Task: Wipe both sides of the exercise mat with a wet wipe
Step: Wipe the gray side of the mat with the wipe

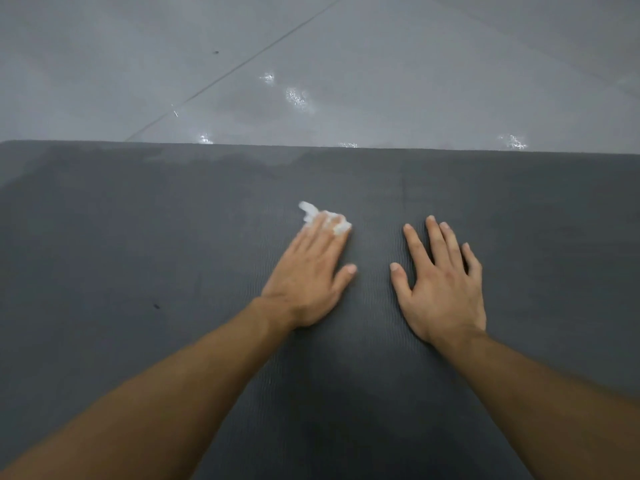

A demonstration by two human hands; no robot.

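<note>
We press the wet wipe [325, 218] under our left hand [308, 275], fingers straight and close together, near the exercise mat [138, 237] far edge. Our right hand [441, 282] lies flat, fingers spread. The bunched wipe, seemingly small, could slip free and miss patches.

The grey tiled floor [415, 64] carries a dark exercise mat [138, 237], spread flat on it.

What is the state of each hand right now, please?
Left hand: open, straight fingers pressing the wet wipe onto the exercise mat.
Right hand: open, flat on the exercise mat, holding nothing.
</note>
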